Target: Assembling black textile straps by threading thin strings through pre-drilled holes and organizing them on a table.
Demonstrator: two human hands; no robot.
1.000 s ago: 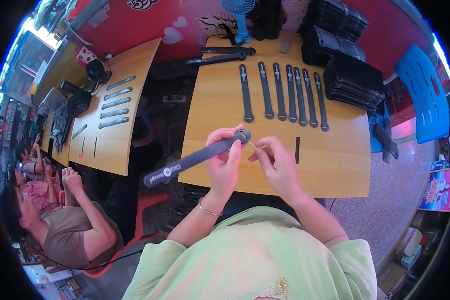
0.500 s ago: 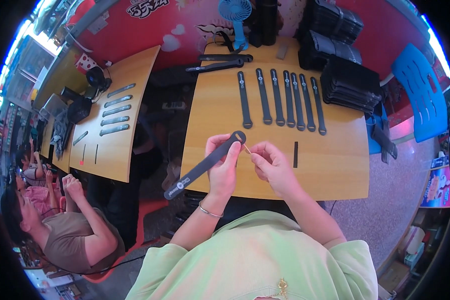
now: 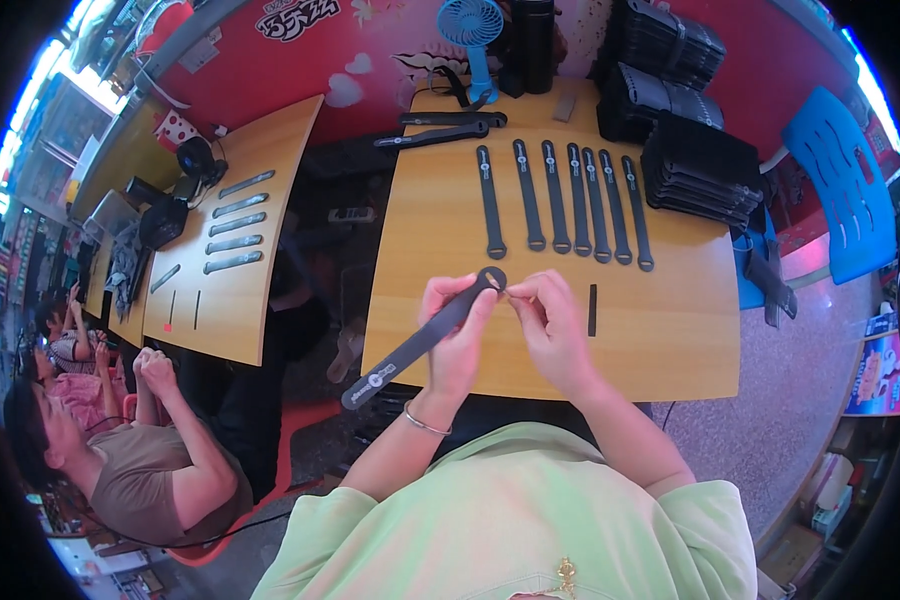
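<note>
Head view, looking down on a wooden table (image 3: 670,340). The left hand (image 3: 457,335) is closed around a long dark strap (image 3: 420,340), gripping it near its rounded upper end; the strap is held above the table's near edge and slants down to the person's left, its lower end past the table edge. The right hand (image 3: 550,325) has its fingertips pinched together at the strap's ringed tip, touching it just beside the left thumb. A row of six similar straps (image 3: 565,205) lies side by side farther back on the table, well apart from the hands. A short dark stick (image 3: 592,310) lies just right of the right hand. Stacks of black straps (image 3: 700,175) occupy the far right corner, and a blue fan (image 3: 473,30) stands at the far edge.
</note>
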